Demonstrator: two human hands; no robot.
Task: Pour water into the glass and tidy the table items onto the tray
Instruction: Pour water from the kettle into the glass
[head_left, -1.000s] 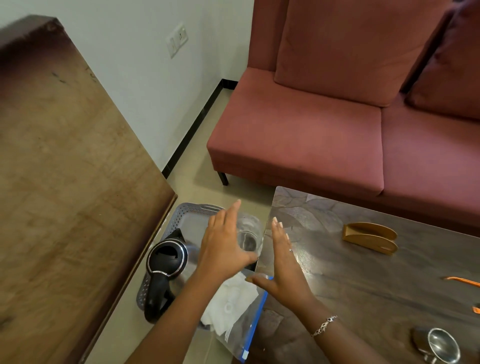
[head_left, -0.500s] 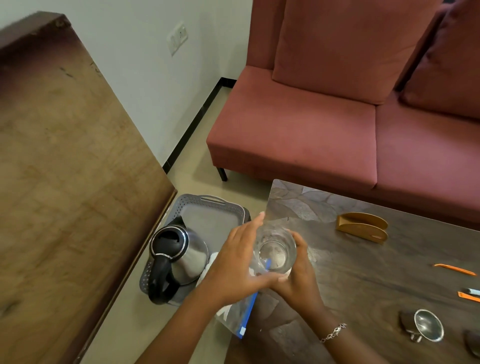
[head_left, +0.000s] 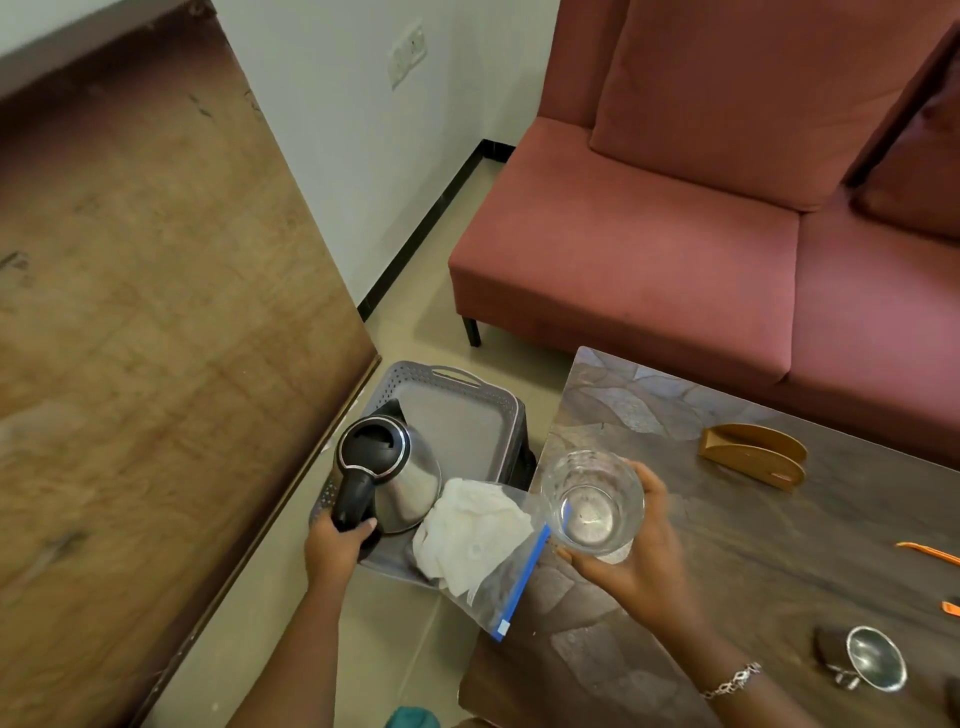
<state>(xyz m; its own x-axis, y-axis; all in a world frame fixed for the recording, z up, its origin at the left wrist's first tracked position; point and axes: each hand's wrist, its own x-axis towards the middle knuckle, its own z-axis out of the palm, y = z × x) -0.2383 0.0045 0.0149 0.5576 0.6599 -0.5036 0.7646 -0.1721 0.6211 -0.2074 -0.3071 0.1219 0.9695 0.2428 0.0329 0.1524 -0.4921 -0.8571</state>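
Lower centre: gripping the black handle of the electric kettle (head_left: 400, 467) with the left hand (head_left: 335, 553), fingers curled fully round the handle. Standing upright, lid closed, spout pointing toward the top of the frame, on the near-left part of the grey perforated tray (head_left: 457, 376), itself lying between the wooden panel (head_left: 130, 312) at left and the table (head_left: 727, 545) at right.

Right of centre: holding the clear glass (head_left: 592, 501) in the right hand (head_left: 634, 566), fingers and thumb curled round its wall, mouth facing the camera, hovering over the left edge of the table. Not possible to tell whether containing any water.

Between kettle and glass: lying on the tray, a white cloth (head_left: 470, 530), touching the kettle's base, and beneath it a clear zip bag (head_left: 511, 587) with a blue seal, overhanging the tray's near-right corner toward the table.

Resting on the table, well apart from the glass: a wooden napkin holder (head_left: 753, 457) at upper right, orange tools (head_left: 930, 552) at the right edge, a metal funnel (head_left: 875, 657) at lower right.

Filling the upper right: a red sofa (head_left: 675, 234). Circling the right wrist: a chain bracelet (head_left: 732, 678).
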